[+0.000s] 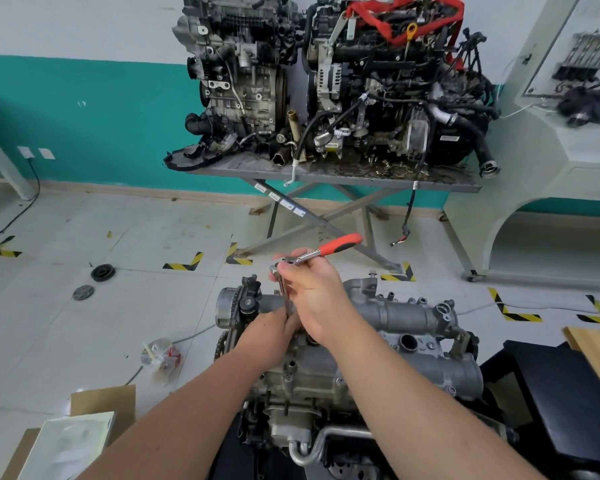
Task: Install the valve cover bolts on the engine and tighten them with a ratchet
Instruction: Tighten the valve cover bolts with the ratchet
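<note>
Right hand (312,292) grips ratchet (321,252); left hand (274,332) steadies it.

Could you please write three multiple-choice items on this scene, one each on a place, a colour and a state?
1. Where do the two large dirty engines stand?
A. On the grey metal folding table by the teal wall
B. On the floor
C. On the black bench

2. What colour is the grip of the chrome ratchet?
A. Blue
B. Orange-red
C. Yellow

3. What is the right hand doing?
A. Hanging idle
B. Lying flat on the floor
C. Gripping the ratchet's head end above the silver engine

Answers: 1 A, both engines rest on the tabletop; 2 B, the grip beyond the chrome shaft is orange-red; 3 C, the fingers curl round the tool, while the left hand reaches in below it.
</note>
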Demonstrator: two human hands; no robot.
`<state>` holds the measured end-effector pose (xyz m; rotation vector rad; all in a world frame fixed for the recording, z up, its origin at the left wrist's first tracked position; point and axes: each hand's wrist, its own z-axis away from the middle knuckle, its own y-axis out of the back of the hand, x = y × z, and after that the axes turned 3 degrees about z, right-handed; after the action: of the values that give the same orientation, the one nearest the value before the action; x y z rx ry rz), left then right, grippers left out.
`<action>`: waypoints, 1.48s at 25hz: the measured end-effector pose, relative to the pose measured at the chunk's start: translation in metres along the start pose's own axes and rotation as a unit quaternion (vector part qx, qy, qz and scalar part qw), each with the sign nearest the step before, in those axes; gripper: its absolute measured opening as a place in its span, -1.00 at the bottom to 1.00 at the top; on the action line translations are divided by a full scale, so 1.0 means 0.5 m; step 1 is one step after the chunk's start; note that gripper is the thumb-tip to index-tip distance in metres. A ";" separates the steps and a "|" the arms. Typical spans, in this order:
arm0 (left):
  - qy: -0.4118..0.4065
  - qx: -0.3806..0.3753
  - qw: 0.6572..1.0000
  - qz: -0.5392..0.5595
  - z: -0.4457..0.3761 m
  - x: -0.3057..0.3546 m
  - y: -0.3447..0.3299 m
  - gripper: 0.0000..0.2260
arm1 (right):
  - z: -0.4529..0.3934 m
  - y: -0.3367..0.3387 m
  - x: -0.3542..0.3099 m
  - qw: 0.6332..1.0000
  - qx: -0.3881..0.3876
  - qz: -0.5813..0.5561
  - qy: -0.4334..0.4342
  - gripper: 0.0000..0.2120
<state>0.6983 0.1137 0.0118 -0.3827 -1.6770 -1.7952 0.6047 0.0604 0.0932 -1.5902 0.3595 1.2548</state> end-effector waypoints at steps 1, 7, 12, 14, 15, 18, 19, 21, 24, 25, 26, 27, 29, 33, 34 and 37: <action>-0.006 -0.010 1.000 0.008 -0.002 -0.002 -0.005 -0.69 | -0.002 0.001 -0.016 0.999 0.008 0.009 -0.033 -0.81; -0.021 -0.001 1.000 -0.014 -0.005 0.009 -0.011 -0.67 | -0.035 -0.033 -0.105 0.751 -0.156 0.642 -0.019 -0.85; 0.023 0.004 0.996 -0.084 0.002 0.008 -0.015 -0.62 | -0.021 -0.085 -0.092 0.613 -0.273 0.741 -0.029 -0.84; 0.009 0.000 0.999 -0.047 0.006 0.007 -0.015 -0.68 | -0.021 -0.081 -0.095 0.706 -0.216 0.669 -0.087 -0.87; -0.001 -0.005 1.000 -0.021 0.010 0.006 -0.013 -0.71 | -0.023 -0.079 -0.096 0.724 -0.198 0.654 -0.097 -0.88; -0.017 0.003 0.999 0.037 0.016 -0.005 -0.009 -0.67 | -0.020 -0.083 -0.083 0.645 -0.175 0.744 -0.009 -0.61; -0.020 0.004 0.999 0.048 0.015 -0.008 -0.010 -0.66 | -0.016 -0.083 -0.074 0.616 -0.166 0.770 0.025 -0.50; -0.024 0.006 0.998 0.054 0.013 -0.008 -0.011 -0.66 | -0.012 -0.075 -0.067 0.597 -0.155 0.784 0.072 -0.41; -0.020 0.020 0.998 0.060 0.014 -0.004 -0.009 -0.65 | -0.006 -0.064 -0.065 0.571 -0.132 0.803 0.110 -0.44; -0.025 0.016 0.998 0.058 0.015 -0.004 -0.008 -0.65 | -0.006 -0.064 -0.060 0.562 -0.114 0.811 0.115 -0.45; -0.030 0.007 0.998 0.049 0.018 -0.004 -0.008 -0.65 | -0.006 -0.068 -0.051 0.553 -0.092 0.819 0.120 -0.46; -0.036 -0.002 0.999 0.038 0.019 -0.002 -0.008 -0.66 | -0.007 -0.075 -0.042 0.550 -0.068 0.823 0.123 -0.46; -0.016 0.005 0.998 0.057 0.021 0.002 -0.007 -0.65 | -0.019 -0.084 -0.035 0.590 -0.002 0.803 0.082 -0.48; -0.010 0.030 0.997 0.067 0.022 0.006 -0.003 -0.61 | -0.040 -0.080 -0.057 0.625 0.074 0.776 0.034 -0.53; -0.011 0.028 0.997 0.068 0.022 0.003 -0.004 -0.61 | -0.035 -0.079 -0.055 0.589 0.038 0.805 0.060 -0.55; -0.017 0.015 0.998 0.064 0.020 0.001 0.001 -0.62 | -0.015 -0.077 -0.058 0.478 -0.145 0.846 0.186 -0.58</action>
<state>0.6962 0.1232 0.0139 -0.4978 -1.6617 -1.6780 0.6252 0.0605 0.1373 -1.4506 2.6071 2.3394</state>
